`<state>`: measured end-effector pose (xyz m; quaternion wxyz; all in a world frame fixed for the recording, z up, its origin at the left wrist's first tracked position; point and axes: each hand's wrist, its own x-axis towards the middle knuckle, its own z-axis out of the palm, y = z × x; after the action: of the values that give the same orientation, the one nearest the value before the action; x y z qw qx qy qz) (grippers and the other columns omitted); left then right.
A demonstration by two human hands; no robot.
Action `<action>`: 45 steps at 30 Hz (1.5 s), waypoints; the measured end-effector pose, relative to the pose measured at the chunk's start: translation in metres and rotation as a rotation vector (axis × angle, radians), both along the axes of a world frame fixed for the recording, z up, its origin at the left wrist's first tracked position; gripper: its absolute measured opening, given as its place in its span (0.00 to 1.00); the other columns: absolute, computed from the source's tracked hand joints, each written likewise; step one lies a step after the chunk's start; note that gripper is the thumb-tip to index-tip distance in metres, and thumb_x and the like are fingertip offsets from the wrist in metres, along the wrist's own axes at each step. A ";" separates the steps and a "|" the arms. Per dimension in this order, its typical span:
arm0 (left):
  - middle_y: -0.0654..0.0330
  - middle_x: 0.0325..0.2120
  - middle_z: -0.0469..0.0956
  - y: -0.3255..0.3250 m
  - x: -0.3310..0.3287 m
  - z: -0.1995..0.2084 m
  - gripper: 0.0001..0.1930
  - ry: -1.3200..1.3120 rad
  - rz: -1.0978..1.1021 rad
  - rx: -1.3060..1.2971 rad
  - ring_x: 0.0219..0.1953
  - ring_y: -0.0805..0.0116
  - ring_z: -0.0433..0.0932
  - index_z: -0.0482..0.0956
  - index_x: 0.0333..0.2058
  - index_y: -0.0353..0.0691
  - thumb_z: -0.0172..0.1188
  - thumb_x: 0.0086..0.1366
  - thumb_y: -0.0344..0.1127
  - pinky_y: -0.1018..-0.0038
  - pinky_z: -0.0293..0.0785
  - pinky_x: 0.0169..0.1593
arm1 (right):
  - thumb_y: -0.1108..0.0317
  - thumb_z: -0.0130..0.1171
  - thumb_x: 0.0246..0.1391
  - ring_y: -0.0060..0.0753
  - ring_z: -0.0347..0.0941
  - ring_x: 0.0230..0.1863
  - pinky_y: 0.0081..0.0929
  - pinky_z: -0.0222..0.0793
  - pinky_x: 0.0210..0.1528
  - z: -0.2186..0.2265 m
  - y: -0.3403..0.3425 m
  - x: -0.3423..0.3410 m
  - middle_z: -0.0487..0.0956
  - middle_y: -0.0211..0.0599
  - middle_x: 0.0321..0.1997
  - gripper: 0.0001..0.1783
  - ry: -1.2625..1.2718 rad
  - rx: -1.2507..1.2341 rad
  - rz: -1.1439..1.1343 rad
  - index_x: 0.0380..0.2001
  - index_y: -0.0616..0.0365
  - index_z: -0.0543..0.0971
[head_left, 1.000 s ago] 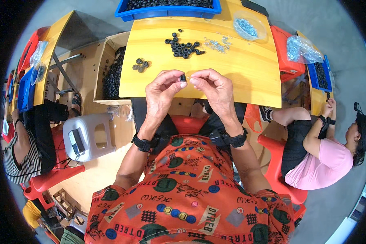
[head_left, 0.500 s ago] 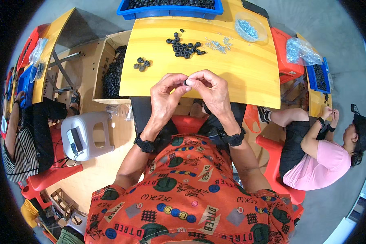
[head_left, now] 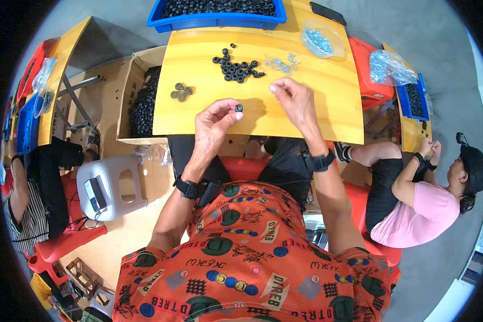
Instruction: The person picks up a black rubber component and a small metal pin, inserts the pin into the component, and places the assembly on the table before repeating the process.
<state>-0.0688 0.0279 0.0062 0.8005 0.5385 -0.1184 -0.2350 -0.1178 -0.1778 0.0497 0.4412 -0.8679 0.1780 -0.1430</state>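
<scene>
My left hand (head_left: 213,126) pinches a small black bead-like piece (head_left: 239,108) between thumb and fingertips, over the near part of the yellow table (head_left: 322,115). A pale spot shows in the piece's end. My right hand (head_left: 298,104) is apart from it, fingers curled together just nearer than a scatter of small silvery bits (head_left: 282,63); whatever is in its fingertips, if anything, is too small to see. Left of those bits lies a loose group of black bead-like pieces (head_left: 237,71). A smaller cluster of dark pieces (head_left: 181,92) sits farther left.
A blue tray (head_left: 220,23) full of black pieces stands at the far edge, a clear bowl (head_left: 335,45) of silvery bits at the far right. An open cardboard box (head_left: 124,102) stands left of the table. Co-workers sit on both sides, one in a pink shirt (head_left: 418,214).
My hands have parted: the right moved away to the right and farther out, toward the silvery bits. My left hand keeps the black piece. The whole view has shifted slightly.
</scene>
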 end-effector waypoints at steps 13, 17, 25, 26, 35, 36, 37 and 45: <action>0.65 0.33 0.80 0.005 0.010 -0.010 0.13 -0.062 0.088 0.050 0.36 0.78 0.76 0.80 0.42 0.36 0.65 0.56 0.22 0.80 0.73 0.44 | 0.75 0.61 0.47 0.47 0.75 0.33 0.39 0.71 0.37 -0.020 -0.016 0.046 0.78 0.43 0.29 0.08 -0.168 -0.472 0.200 0.33 0.58 0.82; 0.66 0.34 0.80 0.005 0.010 -0.009 0.13 -0.068 0.083 0.063 0.37 0.78 0.76 0.80 0.42 0.36 0.65 0.56 0.21 0.80 0.73 0.45 | 0.76 0.60 0.47 0.48 0.75 0.33 0.37 0.71 0.36 -0.019 -0.015 0.041 0.78 0.43 0.32 0.09 -0.156 -0.484 0.204 0.34 0.59 0.82; 0.65 0.34 0.80 0.006 0.001 -0.002 0.14 -0.033 0.091 0.020 0.37 0.78 0.76 0.81 0.43 0.36 0.65 0.56 0.22 0.80 0.72 0.45 | 0.74 0.59 0.52 0.32 0.77 0.31 0.26 0.73 0.36 -0.009 0.011 -0.010 0.79 0.40 0.30 0.12 -0.065 -0.171 0.170 0.42 0.60 0.80; 0.65 0.34 0.80 0.006 0.000 -0.001 0.14 -0.057 0.076 0.047 0.38 0.78 0.76 0.81 0.43 0.36 0.65 0.56 0.22 0.80 0.72 0.45 | 0.73 0.60 0.53 0.28 0.76 0.32 0.24 0.73 0.37 -0.009 0.016 -0.016 0.79 0.37 0.31 0.11 -0.053 0.120 0.168 0.42 0.62 0.80; 0.64 0.36 0.78 0.005 -0.011 0.019 0.14 -0.085 0.036 0.063 0.37 0.78 0.75 0.82 0.41 0.34 0.65 0.55 0.19 0.81 0.73 0.44 | 0.71 0.61 0.57 0.22 0.76 0.33 0.20 0.73 0.38 0.016 0.051 -0.036 0.79 0.33 0.31 0.08 -0.078 0.882 0.209 0.37 0.63 0.79; 0.64 0.36 0.78 0.005 -0.012 0.019 0.13 -0.104 0.031 0.052 0.37 0.78 0.75 0.82 0.41 0.34 0.65 0.55 0.19 0.81 0.73 0.44 | 0.72 0.61 0.56 0.21 0.75 0.31 0.20 0.73 0.37 0.016 0.053 -0.035 0.79 0.32 0.30 0.07 -0.094 0.879 0.201 0.36 0.63 0.79; 0.64 0.36 0.78 0.004 -0.013 0.019 0.13 -0.103 0.033 0.051 0.37 0.78 0.75 0.82 0.41 0.34 0.65 0.55 0.19 0.81 0.73 0.44 | 0.72 0.62 0.55 0.20 0.74 0.30 0.19 0.72 0.36 0.015 0.054 -0.035 0.79 0.32 0.29 0.06 -0.111 0.876 0.193 0.35 0.63 0.79; 0.63 0.36 0.77 0.007 -0.016 0.025 0.14 -0.156 0.028 0.044 0.37 0.77 0.74 0.82 0.41 0.34 0.65 0.54 0.19 0.81 0.73 0.44 | 0.71 0.63 0.54 0.18 0.71 0.29 0.17 0.69 0.34 0.009 0.054 -0.030 0.79 0.31 0.28 0.05 -0.115 0.884 0.200 0.32 0.61 0.80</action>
<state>-0.0848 0.0349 0.0308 0.7801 0.5741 -0.1679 -0.1837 -0.1476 -0.1235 0.0584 0.7902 -0.5996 0.1124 -0.0579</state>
